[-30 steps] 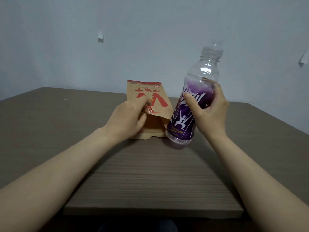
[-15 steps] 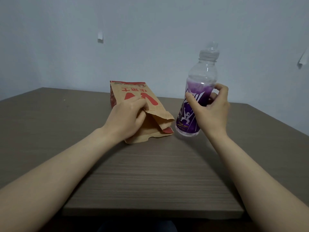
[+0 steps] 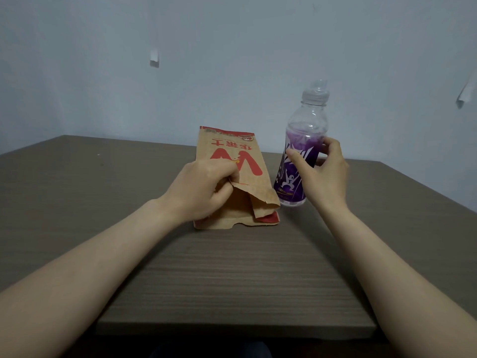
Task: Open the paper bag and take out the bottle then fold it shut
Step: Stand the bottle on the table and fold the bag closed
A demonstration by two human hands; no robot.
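Since a second ago the bottle [image 3: 299,161] has come down from its tilt in the air and now stands upright on the table [image 3: 232,280], just right of the bag [image 3: 232,177]. From the head view, the right hand [image 3: 322,174] has its fingers loosely curled around the bottle's purple label, thumb in front; whether it grips or is letting go, I cannot tell. The left hand [image 3: 201,187] is clamped on the bag's top layer near the open mouth, which faces the person. The bag lies flat, long axis running away from the person, mouth nearest both hands. Folding comes next, I judge: the mouth lies directly under the left hand, with the right hand only just beside it.
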